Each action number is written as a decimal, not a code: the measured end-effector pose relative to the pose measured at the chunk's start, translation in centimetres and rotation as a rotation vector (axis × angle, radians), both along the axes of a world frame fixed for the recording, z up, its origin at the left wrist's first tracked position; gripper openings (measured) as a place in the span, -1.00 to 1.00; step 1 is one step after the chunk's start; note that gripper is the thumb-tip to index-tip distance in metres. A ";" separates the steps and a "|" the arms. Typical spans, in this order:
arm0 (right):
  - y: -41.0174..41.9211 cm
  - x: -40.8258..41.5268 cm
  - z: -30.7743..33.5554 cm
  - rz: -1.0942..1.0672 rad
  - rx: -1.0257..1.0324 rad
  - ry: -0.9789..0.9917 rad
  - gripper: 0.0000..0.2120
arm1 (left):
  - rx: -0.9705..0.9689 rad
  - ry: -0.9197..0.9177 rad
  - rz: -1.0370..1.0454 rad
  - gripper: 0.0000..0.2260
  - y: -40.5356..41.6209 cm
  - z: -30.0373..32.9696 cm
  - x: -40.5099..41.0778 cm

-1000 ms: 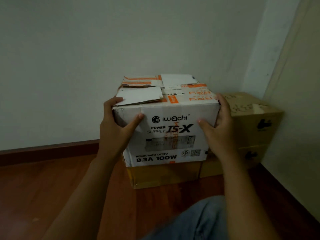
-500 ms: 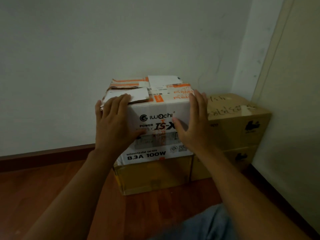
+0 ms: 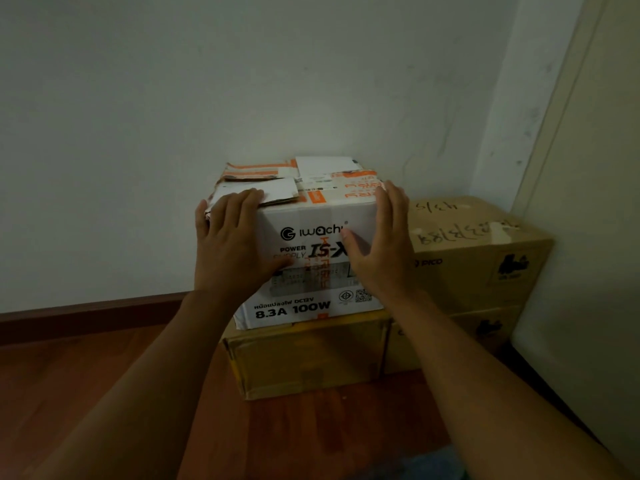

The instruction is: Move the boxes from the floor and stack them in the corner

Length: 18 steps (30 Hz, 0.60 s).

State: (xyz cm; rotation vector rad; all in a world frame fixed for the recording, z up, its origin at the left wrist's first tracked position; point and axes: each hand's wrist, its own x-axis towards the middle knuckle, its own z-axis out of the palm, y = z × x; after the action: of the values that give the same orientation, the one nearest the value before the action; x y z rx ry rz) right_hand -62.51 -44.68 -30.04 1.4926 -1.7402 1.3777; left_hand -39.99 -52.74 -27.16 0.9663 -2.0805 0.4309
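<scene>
Head view takes in the room first: pale wall (image 3: pixel 173 116) behind the white box, a dark skirting board (image 3: pixel 86 315) at its foot, a second pale surface (image 3: pixel 588 237) closing the corner to the right of the box, and a reddish wooden floor (image 3: pixel 104 410) in front of it.

Next down in size, the stack. Right of the white box, tight in the corner, a brown box with handwriting on its lid (image 3: pixel 485 258) sits on another brown box (image 3: pixel 467 337). Under the white box lies a flat brown carton (image 3: pixel 304 362) resting on the floor, its right end against the lower corner box.

The white box (image 3: pixel 311 271), printed with a power-supply label, sits on that carton with its long axis running left to right along the wall, straight ahead of the person and at arm's reach. It looks slightly skewed on the carton, its near left corner overhanging; its top flaps (image 3: pixel 263 192) are loose and ragged.

Both hands are spread flat with fingers open, not pinching anything. The left hand (image 3: pixel 232 244) lies over the box's near left top edge, fingers on a loose flap. The right hand (image 3: pixel 377 244) presses the front face near the right edge. Both seem equally near. I judge the box is placed and is being squared or pushed toward the wall.
</scene>
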 end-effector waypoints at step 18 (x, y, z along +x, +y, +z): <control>2.9 0.1 2.5 -0.105 0.344 0.036 -0.18 | 0.056 -0.152 0.077 -0.11 2.0 2.1 -0.4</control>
State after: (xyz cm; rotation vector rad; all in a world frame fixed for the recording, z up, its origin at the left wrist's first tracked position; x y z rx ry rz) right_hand -62.44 -41.75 -27.56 1.5601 -2.0793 1.0301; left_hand -40.44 -50.70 -25.01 1.0785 -2.2069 0.5017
